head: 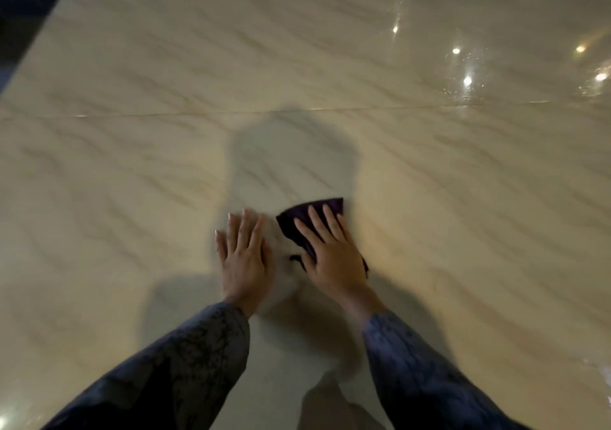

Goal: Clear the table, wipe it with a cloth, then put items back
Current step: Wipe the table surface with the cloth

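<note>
A glossy beige marble table [330, 65] fills the view. A dark purple cloth [299, 218] lies flat on it near the middle. My right hand [332, 251] presses down on the cloth with fingers spread, covering most of it. Just to its left, my left hand [243, 257] rests flat on the bare marble, fingers apart, holding nothing. Both arms wear dark blue patterned sleeves.
A thin seam [231, 112] runs across the tabletop. Light reflections and small droplets [466, 80] glint at the right. The table's left edge [43, 32] borders a dark blue area at the upper left. My shadow falls around the hands.
</note>
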`<move>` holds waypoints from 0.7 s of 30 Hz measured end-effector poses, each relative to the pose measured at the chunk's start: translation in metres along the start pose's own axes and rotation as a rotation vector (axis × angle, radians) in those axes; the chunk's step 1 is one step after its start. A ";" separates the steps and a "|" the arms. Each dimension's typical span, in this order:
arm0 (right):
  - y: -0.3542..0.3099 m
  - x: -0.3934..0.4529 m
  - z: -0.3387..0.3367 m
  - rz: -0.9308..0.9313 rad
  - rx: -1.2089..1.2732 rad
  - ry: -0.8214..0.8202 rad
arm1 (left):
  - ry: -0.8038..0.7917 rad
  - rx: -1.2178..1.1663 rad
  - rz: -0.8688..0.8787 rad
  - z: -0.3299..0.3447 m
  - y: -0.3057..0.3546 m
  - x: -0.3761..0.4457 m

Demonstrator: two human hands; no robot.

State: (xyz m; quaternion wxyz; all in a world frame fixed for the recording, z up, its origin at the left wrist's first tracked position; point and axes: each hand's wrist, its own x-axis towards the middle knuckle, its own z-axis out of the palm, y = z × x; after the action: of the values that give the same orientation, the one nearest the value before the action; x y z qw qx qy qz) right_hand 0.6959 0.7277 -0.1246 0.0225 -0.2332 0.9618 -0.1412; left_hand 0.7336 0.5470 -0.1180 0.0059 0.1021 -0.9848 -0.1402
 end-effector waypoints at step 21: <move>0.094 0.219 -0.037 0.510 -0.120 -0.044 | -0.029 0.014 -0.026 0.004 -0.004 0.006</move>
State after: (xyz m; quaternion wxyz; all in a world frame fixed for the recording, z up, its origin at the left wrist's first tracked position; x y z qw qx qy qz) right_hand 0.4554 0.7176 -0.1109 0.0644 0.0126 0.9955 -0.0684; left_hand 0.7279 0.5434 -0.1228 -0.0110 0.1127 -0.9844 -0.1350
